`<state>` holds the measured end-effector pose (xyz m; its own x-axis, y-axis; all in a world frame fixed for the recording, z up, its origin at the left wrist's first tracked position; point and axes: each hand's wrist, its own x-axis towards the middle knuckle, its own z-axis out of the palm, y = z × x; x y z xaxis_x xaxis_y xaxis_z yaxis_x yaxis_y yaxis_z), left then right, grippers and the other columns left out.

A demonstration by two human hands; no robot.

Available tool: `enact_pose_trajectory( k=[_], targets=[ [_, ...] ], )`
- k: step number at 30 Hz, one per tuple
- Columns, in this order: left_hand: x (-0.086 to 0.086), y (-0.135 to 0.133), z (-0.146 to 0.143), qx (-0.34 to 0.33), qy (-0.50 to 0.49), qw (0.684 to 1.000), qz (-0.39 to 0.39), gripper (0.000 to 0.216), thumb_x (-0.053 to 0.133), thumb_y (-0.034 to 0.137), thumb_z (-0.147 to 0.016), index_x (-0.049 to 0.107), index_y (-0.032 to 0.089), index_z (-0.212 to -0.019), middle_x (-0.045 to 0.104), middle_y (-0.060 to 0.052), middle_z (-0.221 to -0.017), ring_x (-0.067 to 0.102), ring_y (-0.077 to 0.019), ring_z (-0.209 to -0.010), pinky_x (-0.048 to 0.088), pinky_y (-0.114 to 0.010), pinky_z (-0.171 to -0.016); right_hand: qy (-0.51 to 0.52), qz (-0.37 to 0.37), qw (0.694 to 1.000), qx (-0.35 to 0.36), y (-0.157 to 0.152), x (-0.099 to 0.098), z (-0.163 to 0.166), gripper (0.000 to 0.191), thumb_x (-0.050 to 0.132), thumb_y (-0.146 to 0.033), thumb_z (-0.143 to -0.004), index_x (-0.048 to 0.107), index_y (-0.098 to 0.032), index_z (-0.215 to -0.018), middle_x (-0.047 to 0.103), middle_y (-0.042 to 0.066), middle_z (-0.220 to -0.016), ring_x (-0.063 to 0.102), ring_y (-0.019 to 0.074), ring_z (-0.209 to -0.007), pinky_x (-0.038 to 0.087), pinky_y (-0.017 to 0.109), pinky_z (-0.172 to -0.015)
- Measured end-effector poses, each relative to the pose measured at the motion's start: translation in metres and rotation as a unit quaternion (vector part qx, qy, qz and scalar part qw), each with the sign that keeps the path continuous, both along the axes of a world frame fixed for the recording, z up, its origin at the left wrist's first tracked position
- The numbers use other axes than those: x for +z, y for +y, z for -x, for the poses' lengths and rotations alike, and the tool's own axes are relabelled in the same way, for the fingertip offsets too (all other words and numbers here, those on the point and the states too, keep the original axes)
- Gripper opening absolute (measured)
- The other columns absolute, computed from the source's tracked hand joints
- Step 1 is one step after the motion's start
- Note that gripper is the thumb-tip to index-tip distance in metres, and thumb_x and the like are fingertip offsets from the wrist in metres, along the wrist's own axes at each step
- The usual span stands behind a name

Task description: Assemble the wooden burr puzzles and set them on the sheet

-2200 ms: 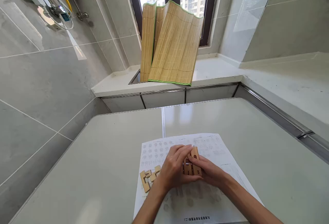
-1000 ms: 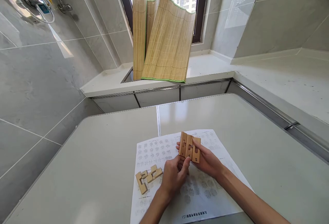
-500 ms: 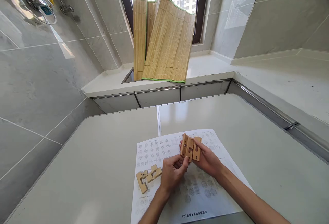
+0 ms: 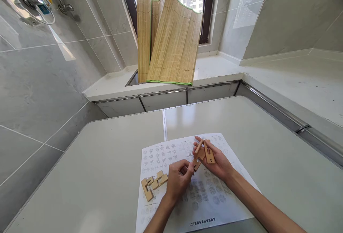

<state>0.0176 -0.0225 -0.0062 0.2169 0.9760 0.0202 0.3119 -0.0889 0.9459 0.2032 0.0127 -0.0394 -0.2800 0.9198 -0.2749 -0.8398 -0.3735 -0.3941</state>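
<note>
Several notched wooden puzzle pieces are between my two hands, above a printed sheet [image 4: 158, 160]. My left hand [image 4: 179, 179] pinches the lower end of a notched wooden piece [image 4: 197, 164] with a dark numeral, probably 3. My right hand [image 4: 219, 163] holds a slotted wooden piece [image 4: 209, 154] marked 2 between thumb and fingers. Another wooden piece [image 4: 198, 147] leans edge-on by the right fingertips. The pieces are angled apart at the bottom and close together at the top. My right fingers partly hide behind them.
Paler wooden pieces [image 4: 154, 183], one marked 3, lie on the sheet's left side. The sheet rests on a light table [image 4: 112, 165] with a seam. Behind it are a white ledge [image 4: 214, 67] and a folded bamboo mat [image 4: 174, 44] against the window.
The wooden pieces, side by side before, are now spread at an angle. The piece marked 2 has tilted and moved slightly right, and the notched piece has turned with my left hand.
</note>
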Motion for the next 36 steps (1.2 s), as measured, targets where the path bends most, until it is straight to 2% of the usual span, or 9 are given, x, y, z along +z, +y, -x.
enact_pose_trajectory(
  k=[5,8,14,23,31,36],
  targets=[
    [-0.002,-0.001,-0.003,0.028,0.008,1.0,-0.002,0.043,0.048,0.051,-0.103,0.062,0.021,-0.077,0.054,0.005,-0.047,0.052,-0.0131,-0.041,0.04,-0.023,-0.048,-0.006,0.012,1.0,-0.005,0.0,-0.001,0.0,0.027,0.061,-0.035,-0.106,0.069,-0.021,-0.127,0.075,0.006,-0.113,0.074,0.0193,-0.104,0.058,0.037,-0.106],
    [-0.005,-0.002,-0.002,0.038,0.01,0.999,-0.008,0.042,0.044,0.05,-0.105,0.057,0.022,-0.077,0.054,0.005,-0.049,0.053,-0.0137,-0.043,0.042,-0.024,-0.051,-0.02,0.006,1.0,-0.014,0.001,0.001,0.001,0.024,0.064,-0.037,-0.104,0.07,-0.022,-0.122,0.074,0.006,-0.109,0.073,0.0213,-0.104,0.06,0.04,-0.103],
    [-0.01,-0.003,-0.001,0.058,-0.002,0.998,-0.023,0.037,0.042,0.047,-0.106,0.052,0.022,-0.081,0.053,0.005,-0.051,0.051,-0.0136,-0.046,0.04,-0.024,-0.054,-0.005,0.003,1.0,-0.026,0.003,0.0,0.002,0.014,0.066,-0.035,-0.102,0.07,-0.023,-0.108,0.067,0.002,-0.091,0.07,0.0188,-0.085,0.064,0.038,-0.088],
    [-0.009,-0.007,-0.001,0.056,-0.057,0.997,-0.006,0.041,0.04,0.053,-0.107,0.051,0.022,-0.084,0.048,0.008,-0.05,0.046,-0.011,-0.043,0.039,-0.022,-0.05,-0.014,-0.012,1.0,-0.003,-0.001,0.004,0.006,0.018,0.07,-0.04,-0.101,0.067,-0.022,-0.102,0.065,0.002,-0.088,0.062,0.0152,-0.074,0.057,0.026,-0.063],
    [-0.012,-0.003,-0.001,0.093,-0.111,0.989,0.023,0.042,0.046,0.058,-0.105,0.054,0.02,-0.088,0.051,0.008,-0.051,0.049,-0.0099,-0.04,0.039,-0.019,-0.044,-0.061,-0.052,0.995,0.065,-0.005,0.009,0.006,0.031,0.068,-0.057,-0.097,0.058,-0.029,-0.107,0.07,0.002,-0.098,0.067,0.02,-0.084,0.054,0.033,-0.076],
    [-0.01,0.002,-0.001,0.115,-0.162,0.979,0.042,0.045,0.047,0.064,-0.103,0.05,0.021,-0.088,0.052,0.008,-0.057,0.051,-0.0091,-0.039,0.042,-0.019,-0.04,-0.093,-0.105,0.982,0.127,-0.01,0.013,0.008,0.037,0.062,-0.064,-0.098,0.058,-0.027,-0.099,0.068,0.001,-0.095,0.064,0.0186,-0.075,0.052,0.034,-0.073]
  ],
)
